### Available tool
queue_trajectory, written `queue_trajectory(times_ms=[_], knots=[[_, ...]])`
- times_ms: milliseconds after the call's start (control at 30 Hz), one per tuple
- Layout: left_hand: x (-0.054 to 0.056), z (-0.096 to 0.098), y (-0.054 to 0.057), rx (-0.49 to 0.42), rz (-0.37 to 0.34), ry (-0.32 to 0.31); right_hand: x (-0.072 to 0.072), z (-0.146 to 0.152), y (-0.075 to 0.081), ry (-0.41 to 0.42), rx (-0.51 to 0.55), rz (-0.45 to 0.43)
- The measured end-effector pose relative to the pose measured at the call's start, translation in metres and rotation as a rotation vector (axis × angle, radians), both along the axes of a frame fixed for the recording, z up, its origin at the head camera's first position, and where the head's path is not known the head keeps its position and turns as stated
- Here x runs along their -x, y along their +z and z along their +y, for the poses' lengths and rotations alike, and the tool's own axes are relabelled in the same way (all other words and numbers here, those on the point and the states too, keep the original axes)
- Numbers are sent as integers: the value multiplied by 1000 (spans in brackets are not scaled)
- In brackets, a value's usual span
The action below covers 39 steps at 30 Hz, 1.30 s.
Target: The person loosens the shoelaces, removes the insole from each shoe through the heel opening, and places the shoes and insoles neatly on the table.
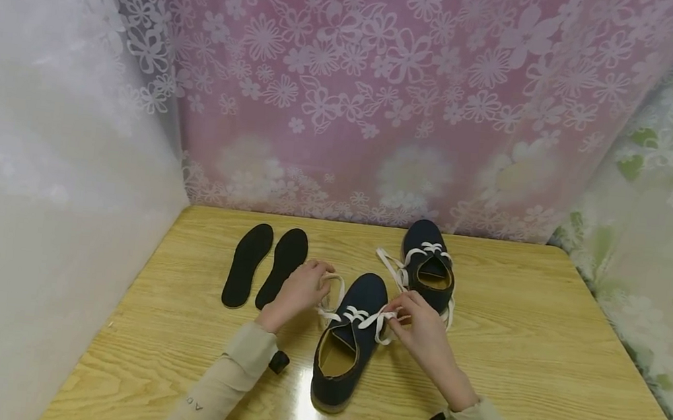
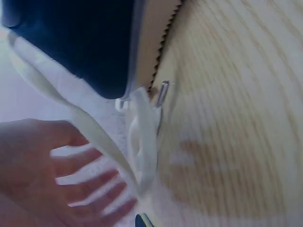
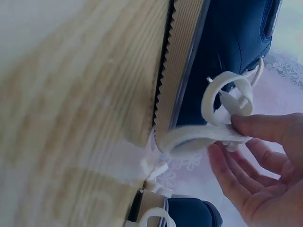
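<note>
A dark navy lace-up shoe [image 1: 369, 294] stands in front of the person, toe pointing away, its white laces threaded near the top of the opening. My right hand [image 1: 422, 326] pinches the white shoelace [image 3: 227, 94] between thumb and fingers at the shoe's right side, where the lace bends into loops. On the other side, my left hand [image 1: 305, 287] has its fingers apart and loosely bent. The left lace [image 2: 90, 127] runs down across its fingertips in the left wrist view and doubles back up. A metal lace tip [image 2: 162, 93] shows near the sole.
A second navy shoe [image 1: 422, 235] with loose white laces stands behind, to the right. Two black insoles [image 1: 248, 262] lie side by side at the left on the wood-grain table [image 1: 540, 365]. A pink floral curtain [image 1: 347, 103] hangs along the back edge.
</note>
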<state>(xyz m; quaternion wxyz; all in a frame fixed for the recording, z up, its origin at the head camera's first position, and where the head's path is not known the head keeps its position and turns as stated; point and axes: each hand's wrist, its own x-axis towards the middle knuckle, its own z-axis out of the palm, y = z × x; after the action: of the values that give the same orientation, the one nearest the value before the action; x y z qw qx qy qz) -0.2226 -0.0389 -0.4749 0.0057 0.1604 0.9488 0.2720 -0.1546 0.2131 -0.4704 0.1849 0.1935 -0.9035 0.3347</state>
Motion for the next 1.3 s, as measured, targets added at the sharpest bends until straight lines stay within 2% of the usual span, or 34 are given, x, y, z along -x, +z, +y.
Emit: queue_trajectory(times_ms=[100, 200, 300, 467, 600, 667, 733, 800, 867, 967, 1100, 1200, 1300], knots=[[2, 4, -8, 134, -43, -23, 0, -2, -3, -33, -23, -57], [2, 7, -10, 191, -32, -82, -1, -5, -5, -73, -34, -87], [-2, 7, -9, 165, -5, -134, -2, -7, -4, -102, -35, -112], [-12, 3, -9, 83, 56, -176, -3, -10, -5, -133, -48, -158], [-23, 1, -10, 39, 41, -155, -7, -12, -6, -147, -73, -183], [-30, 2, -9, -11, -8, -129, -11, -14, -6, -143, -85, -171], [-36, 4, -8, -63, -70, -107, -15, -17, -5, -131, -96, -120], [-42, 4, -6, -109, -109, -102, -19, -20, -3, -117, -108, -84], [-48, 3, -5, -149, -142, -107, -24, -22, -1, -97, -133, -88], [-58, -1, -3, -242, -211, -111, -31, -25, 1, -61, -178, -158], [-73, -6, -1, -445, -358, -124, -38, -27, 4, -32, -169, -283], [-84, -5, -2, -501, -452, -151, -38, -30, 3, 5, -86, -395], [-89, 0, -3, -496, -501, -166, -34, -32, 1, 48, 28, -520]])
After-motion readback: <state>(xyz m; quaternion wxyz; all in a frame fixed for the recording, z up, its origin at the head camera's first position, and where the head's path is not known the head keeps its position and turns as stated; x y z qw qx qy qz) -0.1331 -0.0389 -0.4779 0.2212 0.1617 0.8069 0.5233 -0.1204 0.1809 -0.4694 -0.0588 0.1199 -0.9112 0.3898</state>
